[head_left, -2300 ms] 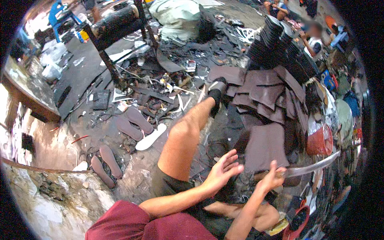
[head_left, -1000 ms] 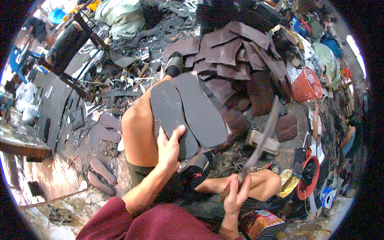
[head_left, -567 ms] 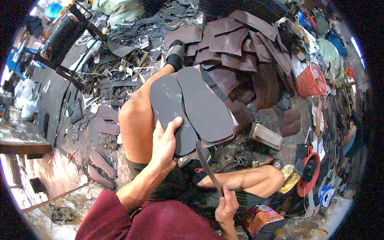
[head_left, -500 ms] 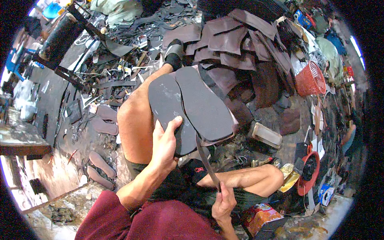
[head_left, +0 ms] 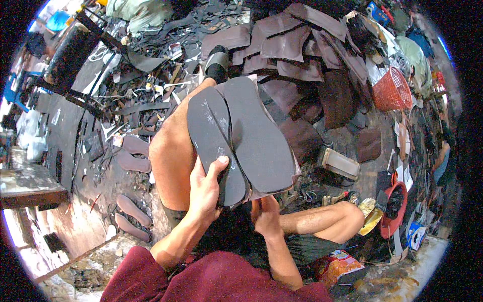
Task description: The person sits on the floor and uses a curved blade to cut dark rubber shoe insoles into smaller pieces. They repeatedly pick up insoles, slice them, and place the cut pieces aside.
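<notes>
Two dark grey foam pieces lie side by side over my lap: a sole-shaped piece on the left and a wider piece on the right. White scuffs mark the left piece, and a slanting cut line runs across its upper part. My left hand grips the left piece near its lower end, thumb on top. Just under the lower edge of the pieces, my right hand is closed. It held a long thin dark knife a moment ago; the blade is now hidden by the foam.
Brown sheets are heaped beyond my knees. Dark scraps litter the floor at the far left. Cut soles lie left of my leg. A red basket, a pale block and a red ring-shaped thing are on the right.
My right hand has moved up and forward to the foam's lower edge, and the blade has gone out of sight. A slanting cut line now shows on the left piece.
</notes>
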`<state>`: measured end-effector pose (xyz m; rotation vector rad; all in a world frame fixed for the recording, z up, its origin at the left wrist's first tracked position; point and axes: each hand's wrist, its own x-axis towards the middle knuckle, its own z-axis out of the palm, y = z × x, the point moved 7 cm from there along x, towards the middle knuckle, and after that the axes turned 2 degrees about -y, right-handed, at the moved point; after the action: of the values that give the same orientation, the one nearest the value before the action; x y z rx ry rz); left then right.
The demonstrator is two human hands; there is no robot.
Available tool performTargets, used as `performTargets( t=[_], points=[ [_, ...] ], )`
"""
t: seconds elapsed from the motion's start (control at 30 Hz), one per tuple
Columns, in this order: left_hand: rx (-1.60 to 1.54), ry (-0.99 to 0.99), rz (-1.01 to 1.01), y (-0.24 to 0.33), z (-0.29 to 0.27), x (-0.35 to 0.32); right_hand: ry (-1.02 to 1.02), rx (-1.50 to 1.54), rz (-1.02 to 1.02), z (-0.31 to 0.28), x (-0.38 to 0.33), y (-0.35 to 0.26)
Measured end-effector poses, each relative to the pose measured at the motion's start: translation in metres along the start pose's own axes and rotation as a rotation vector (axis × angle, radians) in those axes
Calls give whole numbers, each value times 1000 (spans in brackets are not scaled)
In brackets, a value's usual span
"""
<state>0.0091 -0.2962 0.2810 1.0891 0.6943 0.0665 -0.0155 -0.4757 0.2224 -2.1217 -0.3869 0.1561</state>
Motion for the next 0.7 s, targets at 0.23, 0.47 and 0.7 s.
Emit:
performTargets(
  t=[0.23, 0.47, 0.7],
  points=[
    [61, 27, 44, 4, 9, -2, 127, -327, -158, 50, 35, 2],
    [85, -40, -21, -17, -1, -9, 36, 63, 37, 6, 71, 21],
    [224, -306, 33, 3, -29, -22, 0, 104, -46, -38, 63, -43]
  ],
)
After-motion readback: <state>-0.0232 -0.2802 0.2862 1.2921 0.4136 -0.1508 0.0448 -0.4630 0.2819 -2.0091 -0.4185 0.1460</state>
